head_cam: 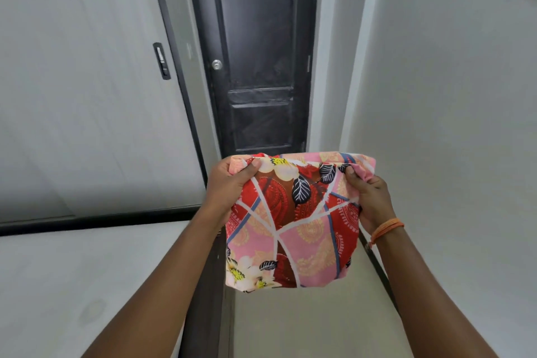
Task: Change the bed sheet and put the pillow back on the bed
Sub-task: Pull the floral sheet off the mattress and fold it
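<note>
A folded bed sheet [293, 227], red and pink with flowers, leaves and white lines, hangs in front of me at the lower middle of the head view. My left hand [229, 186] grips its upper left corner, thumb on top of the cloth. My right hand [370, 200], with an orange band on the wrist, pinches the upper right corner. Both arms reach forward. No bed or pillow is in view.
A dark door [258, 52] with a round silver knob [216, 64] stands straight ahead. A white sliding panel with a black handle [161, 61] is on the left, a white wall [450, 96] on the right. A narrow pale floor strip [313, 322] runs below.
</note>
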Available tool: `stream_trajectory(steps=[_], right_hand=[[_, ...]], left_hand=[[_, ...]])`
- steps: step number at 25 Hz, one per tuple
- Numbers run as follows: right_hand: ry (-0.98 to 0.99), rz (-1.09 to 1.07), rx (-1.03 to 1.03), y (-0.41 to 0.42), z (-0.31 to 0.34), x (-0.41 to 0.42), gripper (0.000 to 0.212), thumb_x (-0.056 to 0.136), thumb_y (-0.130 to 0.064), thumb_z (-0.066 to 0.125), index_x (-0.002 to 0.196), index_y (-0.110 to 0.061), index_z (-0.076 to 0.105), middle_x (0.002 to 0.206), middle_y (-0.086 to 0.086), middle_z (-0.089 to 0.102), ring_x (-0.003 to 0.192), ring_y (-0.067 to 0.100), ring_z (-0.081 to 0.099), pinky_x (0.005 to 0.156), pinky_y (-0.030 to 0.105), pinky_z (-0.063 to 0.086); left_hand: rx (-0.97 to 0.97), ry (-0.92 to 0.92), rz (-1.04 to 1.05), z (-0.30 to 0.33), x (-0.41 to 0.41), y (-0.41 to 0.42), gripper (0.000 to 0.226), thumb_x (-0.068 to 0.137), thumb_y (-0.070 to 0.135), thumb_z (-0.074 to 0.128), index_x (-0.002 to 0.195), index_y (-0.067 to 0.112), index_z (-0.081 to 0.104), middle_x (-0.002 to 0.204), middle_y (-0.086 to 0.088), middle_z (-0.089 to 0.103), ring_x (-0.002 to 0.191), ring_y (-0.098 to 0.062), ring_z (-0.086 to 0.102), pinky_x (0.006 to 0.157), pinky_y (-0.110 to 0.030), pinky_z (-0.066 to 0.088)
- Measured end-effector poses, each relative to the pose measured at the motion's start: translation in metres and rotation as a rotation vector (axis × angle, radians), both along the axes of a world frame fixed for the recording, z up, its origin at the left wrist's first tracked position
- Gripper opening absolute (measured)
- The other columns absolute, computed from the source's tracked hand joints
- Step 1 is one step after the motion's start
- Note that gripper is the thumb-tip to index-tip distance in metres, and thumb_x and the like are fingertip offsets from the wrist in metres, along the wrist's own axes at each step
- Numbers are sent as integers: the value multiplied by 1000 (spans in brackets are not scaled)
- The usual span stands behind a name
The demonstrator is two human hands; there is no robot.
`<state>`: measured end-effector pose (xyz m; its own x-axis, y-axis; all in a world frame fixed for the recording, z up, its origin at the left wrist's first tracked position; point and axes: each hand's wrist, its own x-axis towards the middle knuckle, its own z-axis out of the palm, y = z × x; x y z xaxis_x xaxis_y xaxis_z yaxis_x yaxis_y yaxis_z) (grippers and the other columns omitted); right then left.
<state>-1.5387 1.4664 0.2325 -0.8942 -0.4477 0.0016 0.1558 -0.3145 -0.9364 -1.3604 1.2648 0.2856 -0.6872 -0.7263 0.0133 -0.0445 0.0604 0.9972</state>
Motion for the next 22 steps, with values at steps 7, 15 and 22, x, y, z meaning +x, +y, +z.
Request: stream_trajectory(steps=[7, 15, 22], right_hand=[[-24, 177, 144, -86, -7, -83, 33, 91, -41, 64, 107, -12, 66, 94, 13, 75, 84, 35, 73, 84, 56, 56], [51, 325, 201, -265, -5, -192, 33, 95, -39, 60, 108, -10, 65, 91, 11, 75, 83, 32, 74, 83, 52, 58], [117, 504, 204, -464, 16, -285, 31, 96, -39, 58, 105, -10, 66, 91, 11, 75, 81, 30, 74, 75, 43, 61]], left_hand=[[58, -71, 213, -12, -50, -51, 32, 83, 42, 73, 103, 18, 66, 80, -3, 76, 71, -21, 75, 70, -39, 62], [106, 35, 374, -40, -137, -190, 37, 82, 44, 75, 109, 20, 66, 88, -5, 77, 79, -25, 75, 80, -46, 61], [137, 128, 563, -32, -212, -343, 37, 81, 40, 76, 108, 16, 66, 89, -8, 77, 81, -28, 75, 83, -48, 59]])
